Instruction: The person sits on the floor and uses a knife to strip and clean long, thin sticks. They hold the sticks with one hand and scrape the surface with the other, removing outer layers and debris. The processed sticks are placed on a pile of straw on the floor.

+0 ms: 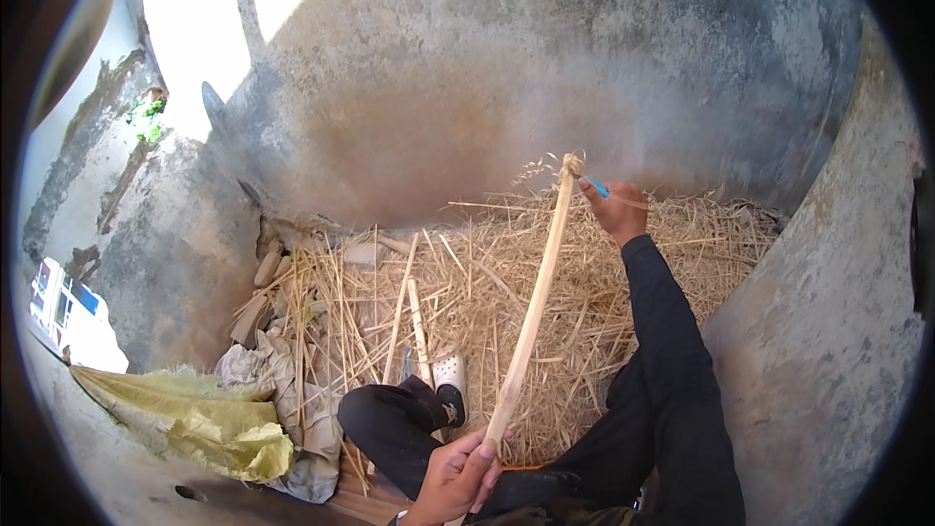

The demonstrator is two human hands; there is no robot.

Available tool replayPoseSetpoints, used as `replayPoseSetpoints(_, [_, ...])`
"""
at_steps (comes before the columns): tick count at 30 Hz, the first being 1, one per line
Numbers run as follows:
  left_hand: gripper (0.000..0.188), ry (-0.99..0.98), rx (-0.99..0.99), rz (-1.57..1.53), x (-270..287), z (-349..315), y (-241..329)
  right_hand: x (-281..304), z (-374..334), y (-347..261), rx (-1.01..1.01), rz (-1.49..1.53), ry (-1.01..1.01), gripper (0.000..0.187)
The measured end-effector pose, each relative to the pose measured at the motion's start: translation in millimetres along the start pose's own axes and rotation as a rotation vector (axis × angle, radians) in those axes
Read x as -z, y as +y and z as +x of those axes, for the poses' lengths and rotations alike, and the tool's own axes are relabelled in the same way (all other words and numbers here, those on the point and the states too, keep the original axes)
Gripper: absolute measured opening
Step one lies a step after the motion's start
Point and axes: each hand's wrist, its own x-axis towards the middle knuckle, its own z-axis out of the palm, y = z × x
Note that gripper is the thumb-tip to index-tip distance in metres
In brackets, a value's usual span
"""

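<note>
My left hand [456, 479] is wrapped round the near end of a long, pale bamboo strip [534, 312], close to my lap. The strip slants up and away to the right, above the straw-coloured shavings. At its far end sits a tuft of curled shavings [571, 166]. Beside that tuft my right hand [619, 211], arm stretched out, is closed on a blue-handled knife [596, 187]. The knife's blade is hard to make out against the tuft.
A thick heap of shavings [682, 244] covers the floor before the grey wall [584, 68]. Several loose strips [401, 307] lie left of my white shoe [449, 375]. Farther left are a yellow sack [214, 424] and a crumpled grey cloth [310, 438]. Another wall [818, 360] rises close on my right.
</note>
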Motion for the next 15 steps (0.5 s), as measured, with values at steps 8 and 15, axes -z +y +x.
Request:
replayPoseSetpoints(8, [0.038, 0.029, -0.042, -0.062, 11, 9, -4, 24, -43, -45, 0.154, 0.072, -0.206, 0.078])
replayPoseSetpoints(15, [0.038, 0.103, -0.084, -0.006, 16, 19, 3, 50, -134, -109, 0.664, 0.296, -0.268, 0.074])
